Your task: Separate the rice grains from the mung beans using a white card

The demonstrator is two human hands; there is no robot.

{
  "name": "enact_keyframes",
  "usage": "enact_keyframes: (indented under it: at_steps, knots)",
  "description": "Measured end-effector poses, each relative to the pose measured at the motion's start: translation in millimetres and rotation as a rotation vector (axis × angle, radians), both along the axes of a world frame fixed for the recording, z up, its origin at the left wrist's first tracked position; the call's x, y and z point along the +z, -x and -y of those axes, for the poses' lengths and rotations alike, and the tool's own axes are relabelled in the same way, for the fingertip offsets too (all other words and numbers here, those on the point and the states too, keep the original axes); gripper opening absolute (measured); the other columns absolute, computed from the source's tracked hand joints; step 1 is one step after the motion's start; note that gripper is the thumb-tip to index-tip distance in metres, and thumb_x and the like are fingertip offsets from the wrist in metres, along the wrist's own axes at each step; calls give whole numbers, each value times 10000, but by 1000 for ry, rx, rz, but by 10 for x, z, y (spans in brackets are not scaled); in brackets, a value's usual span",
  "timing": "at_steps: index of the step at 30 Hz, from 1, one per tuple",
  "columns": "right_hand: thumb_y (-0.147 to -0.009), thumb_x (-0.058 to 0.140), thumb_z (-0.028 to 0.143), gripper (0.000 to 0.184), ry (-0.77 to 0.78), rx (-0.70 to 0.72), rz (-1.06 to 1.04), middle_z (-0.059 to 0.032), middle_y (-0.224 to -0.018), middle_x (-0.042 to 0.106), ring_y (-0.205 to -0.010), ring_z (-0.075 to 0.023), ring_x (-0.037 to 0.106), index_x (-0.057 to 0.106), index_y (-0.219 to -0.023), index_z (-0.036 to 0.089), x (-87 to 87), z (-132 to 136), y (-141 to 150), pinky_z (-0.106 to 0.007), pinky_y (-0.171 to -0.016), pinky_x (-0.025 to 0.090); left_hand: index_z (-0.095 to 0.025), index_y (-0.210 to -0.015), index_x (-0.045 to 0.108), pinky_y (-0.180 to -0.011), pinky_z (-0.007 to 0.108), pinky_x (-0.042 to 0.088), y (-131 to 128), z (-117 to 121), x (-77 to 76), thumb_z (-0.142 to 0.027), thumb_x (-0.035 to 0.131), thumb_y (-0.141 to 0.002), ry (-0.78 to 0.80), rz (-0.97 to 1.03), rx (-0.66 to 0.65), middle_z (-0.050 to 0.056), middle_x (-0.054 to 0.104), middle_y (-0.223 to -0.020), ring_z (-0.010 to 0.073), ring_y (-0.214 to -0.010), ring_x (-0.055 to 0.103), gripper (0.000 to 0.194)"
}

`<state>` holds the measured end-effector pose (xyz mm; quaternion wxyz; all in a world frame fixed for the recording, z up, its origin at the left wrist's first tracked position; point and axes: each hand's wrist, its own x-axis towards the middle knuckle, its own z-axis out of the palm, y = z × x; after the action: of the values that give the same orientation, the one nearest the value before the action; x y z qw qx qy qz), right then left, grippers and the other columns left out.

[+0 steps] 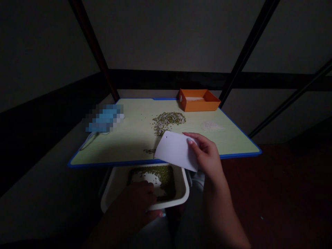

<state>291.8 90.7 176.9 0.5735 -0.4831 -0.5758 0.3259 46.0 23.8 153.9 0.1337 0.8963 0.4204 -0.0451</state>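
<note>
While your right hand (207,155) pinched a thin, flat white plastic scraper (177,150) by its right edge, thumb on top and fingers curled beneath, the card hung tilted over the near lip of the counter (124,141). It was a smooth rectangle with rounded corners and a small hole near its upper left corner. Your left hand (137,200) gripped the near rim of a white rounded-square plastic tub (181,193), fingers closed over the wall, holding it just below the counter's front edge. Small green beans (166,178) lay inside the tub, piled mostly toward the far and right sides, with bare white floor showing at the centre.

On the pale yellow-green counter, which had a blue border, a loose heap of the same beans (168,121) lay spread out past the scraper, and a few strays (149,151) sat just left of it. A faint patch of white grains (212,126) lay to the right. An orange open box (198,100) stood at the far edge.
</note>
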Motion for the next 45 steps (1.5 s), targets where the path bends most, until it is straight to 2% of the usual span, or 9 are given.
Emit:
enact_keyframes:
  at_steps: [8,12,15,19,24,28,33,38,45]
  knots:
    - [-893,611,285,220,-16,54,-20,-59,-1119,773,-1060,-229,687,754,-1052,233,13,25,32,-393,-960,499,-245,-863,732,-829,363,517,30,3,-50,-403,742,-829,-21,10,5,22,704,-1008,233,-956,662,163]
    - [-886,623,318,227,-56,-81,-18,-63,-1101,774,-1015,-232,691,748,-1050,224,22,59,-67,-391,-914,507,-247,-892,723,-862,385,516,51,-1,-106,-390,763,-808,-31,14,10,30,708,-1045,252,-1004,661,171]
    - [-886,631,338,280,-51,-200,-3,-77,-1120,762,-922,-221,690,722,-1120,216,43,125,-98,-369,-815,523,-251,-873,721,-864,392,525,56,5,-135,-393,775,-799,-40,18,4,26,713,-1035,253,-995,665,169]
    - [-898,620,329,277,-53,-195,28,-72,-1127,756,-875,-208,680,710,-1139,227,59,201,-26,-332,-728,518,-254,-862,733,-887,406,527,43,-1,-140,-416,782,-793,-57,11,13,35,721,-1035,260,-1008,665,183]
    - [-931,560,299,258,-97,-83,100,-77,-1183,745,-1077,-245,666,718,-1119,220,11,171,145,-347,-812,535,-256,-873,734,-859,410,540,18,-11,-77,-383,781,-803,-38,-10,17,37,724,-1049,262,-998,677,152]
    - [-932,546,279,269,-106,-75,120,-84,-1172,751,-1138,-259,655,718,-1126,207,-30,118,186,-375,-887,535,-256,-875,729,-855,414,539,11,-9,-36,-378,779,-808,-24,-34,14,37,726,-1051,268,-1001,678,148]
    - [-917,571,296,259,-94,-115,86,-86,-1154,759,-1105,-256,671,727,-1104,211,-48,78,86,-392,-904,528,-249,-900,732,-863,411,534,20,-9,-70,-383,779,-809,-22,-34,13,44,720,-1064,274,-1017,673,169]
    - [-884,622,329,234,-73,-196,-6,-78,-1107,771,-994,-239,700,745,-1050,220,-34,58,-89,-397,-880,531,-250,-870,721,-821,383,531,50,11,-158,-407,775,-805,-40,-3,15,36,710,-1014,258,-968,665,178]
    - [-868,644,331,225,-92,-326,-41,-77,-1091,771,-1020,-251,697,753,-1034,224,-19,85,-264,-436,-932,515,-252,-858,713,-811,387,520,88,0,-227,-436,765,-806,-65,22,13,34,697,-1003,253,-952,653,198]
